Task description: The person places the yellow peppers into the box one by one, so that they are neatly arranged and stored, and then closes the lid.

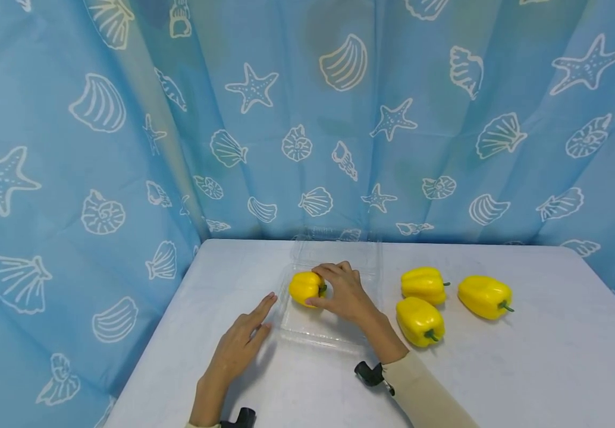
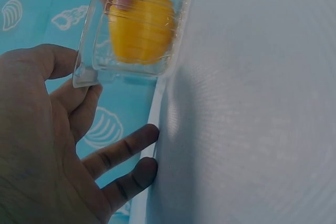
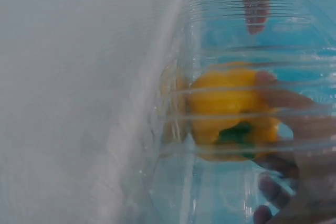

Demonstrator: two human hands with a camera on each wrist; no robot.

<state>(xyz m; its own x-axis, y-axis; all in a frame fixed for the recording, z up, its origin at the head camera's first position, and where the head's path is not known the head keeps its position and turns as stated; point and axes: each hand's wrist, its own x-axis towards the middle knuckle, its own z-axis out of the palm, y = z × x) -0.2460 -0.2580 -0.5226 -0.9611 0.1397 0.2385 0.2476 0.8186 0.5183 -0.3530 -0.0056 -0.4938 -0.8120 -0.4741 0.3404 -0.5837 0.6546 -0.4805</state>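
A yellow bell pepper point(image 1: 306, 289) lies in the left part of a clear plastic clamshell box point(image 1: 313, 340), its green stem facing right. My right hand point(image 1: 346, 294) reaches into the box and holds that pepper between thumb and fingers at its stem end. Through the ribbed plastic, the right wrist view shows the pepper point(image 3: 226, 103) with fingers on it. My left hand point(image 1: 240, 342) is just left of the box, fingers extended. In the left wrist view its thumb and fingertips are around the box's corner; whether they touch it I cannot tell.
The box's raised clear lid point(image 1: 336, 254) lies open toward the back. To the right on the white-covered table point(image 1: 554, 368) are three more yellow peppers: one at the back point(image 1: 423, 284), one in front point(image 1: 420, 321), and one farther right point(image 1: 484, 296). A blue shell-patterned curtain point(image 1: 297, 119) hangs behind.
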